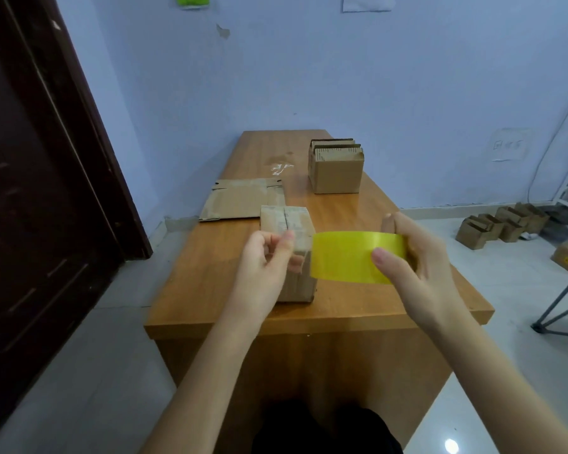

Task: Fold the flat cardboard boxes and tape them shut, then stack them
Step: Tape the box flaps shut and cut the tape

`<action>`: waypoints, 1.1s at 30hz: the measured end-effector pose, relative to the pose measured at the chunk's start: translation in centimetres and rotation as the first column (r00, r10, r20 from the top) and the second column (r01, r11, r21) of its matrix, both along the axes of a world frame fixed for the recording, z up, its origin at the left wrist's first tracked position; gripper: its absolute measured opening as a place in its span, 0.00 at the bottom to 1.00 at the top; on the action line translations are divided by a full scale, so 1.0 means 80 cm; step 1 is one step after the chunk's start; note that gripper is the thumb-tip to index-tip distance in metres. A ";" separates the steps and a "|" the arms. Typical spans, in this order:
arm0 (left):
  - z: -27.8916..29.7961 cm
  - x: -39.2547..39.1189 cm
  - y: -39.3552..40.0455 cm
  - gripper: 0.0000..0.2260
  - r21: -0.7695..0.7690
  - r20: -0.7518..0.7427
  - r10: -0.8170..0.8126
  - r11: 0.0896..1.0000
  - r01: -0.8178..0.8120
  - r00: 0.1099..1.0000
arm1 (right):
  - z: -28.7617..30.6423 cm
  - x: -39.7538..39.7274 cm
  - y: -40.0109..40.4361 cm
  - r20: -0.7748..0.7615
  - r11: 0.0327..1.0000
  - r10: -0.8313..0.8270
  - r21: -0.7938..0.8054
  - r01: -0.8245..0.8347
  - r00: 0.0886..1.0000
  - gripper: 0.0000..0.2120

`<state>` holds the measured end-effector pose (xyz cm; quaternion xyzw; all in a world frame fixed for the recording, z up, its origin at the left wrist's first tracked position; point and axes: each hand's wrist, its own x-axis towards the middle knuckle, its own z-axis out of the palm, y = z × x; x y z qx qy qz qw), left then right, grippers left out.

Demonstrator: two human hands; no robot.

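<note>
A folded cardboard box (294, 224) stands on the wooden table (217, 270), its top flaps closed with a seam down the middle. My right hand (417, 257) grips a yellow tape roll (348, 257) just right of the box, above the table. My left hand (266, 257) is in front of the box with thumb and fingers pinched together at the roll's left side, seemingly on a clear tape end that I cannot make out. A flat unfolded box (240, 199) lies behind the folded one.
An open box (336, 172) filled with flat cardboard stands at the table's far right. A scrap of clear tape (281, 167) lies beyond the flat box. More boxes (502, 222) sit on the floor at right, near a folding stand (564, 306). A dark door (30, 191) is on the left.
</note>
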<state>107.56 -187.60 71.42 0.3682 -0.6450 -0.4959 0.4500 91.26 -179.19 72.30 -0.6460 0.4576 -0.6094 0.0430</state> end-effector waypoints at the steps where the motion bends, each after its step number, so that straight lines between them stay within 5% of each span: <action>1: -0.001 0.002 0.000 0.20 0.018 -0.026 -0.011 1.000 0.011 1.000 | 0.000 0.002 0.001 -0.039 1.000 0.013 -0.013 -0.013 0.999 0.11; 6: -0.005 -0.002 0.007 0.08 -0.092 -0.064 0.144 0.984 -0.150 0.987 | -0.002 0.015 -0.004 -0.219 0.980 -0.168 -0.146 0.138 0.961 0.19; 9: -0.003 0.000 0.009 0.07 -0.127 -0.156 0.202 0.967 -0.223 0.967 | -0.001 0.020 -0.003 -0.246 0.963 -0.213 -0.219 0.159 0.946 0.19; 12: 0.000 0.004 0.007 0.08 -0.287 -0.073 0.289 0.911 -0.298 0.955 | 0.003 0.022 -0.005 -0.261 0.962 -0.222 -0.218 0.166 0.940 0.20; 15: 0.011 0.022 0.001 0.07 -0.431 -0.023 0.470 0.792 -0.433 0.882 | 0.004 0.021 -0.005 -0.391 0.888 -0.457 -0.258 0.381 0.799 0.20; 18: 0.029 0.037 -0.006 0.08 -0.414 0.029 0.435 0.825 -0.385 0.900 | 0.012 0.017 -0.003 -0.421 0.847 -0.515 -0.116 0.520 0.746 0.20; 22: 0.017 0.043 -0.017 0.06 -0.250 0.061 0.348 0.913 -0.323 0.936 | 0.014 0.007 -0.013 -0.534 0.827 -0.441 0.069 0.557 0.721 0.22; 27: 0.003 0.039 -0.026 0.08 -0.048 0.048 0.259 0.965 -0.257 0.965 | 0.015 -0.019 -0.027 -0.377 0.861 -0.199 0.374 0.345 0.905 0.37; 33: 0.011 0.035 -0.033 0.07 -0.158 0.022 0.353 0.925 -0.345 0.935 | 0.026 -0.025 -0.019 -0.214 0.915 -0.038 0.385 0.120 0.976 0.19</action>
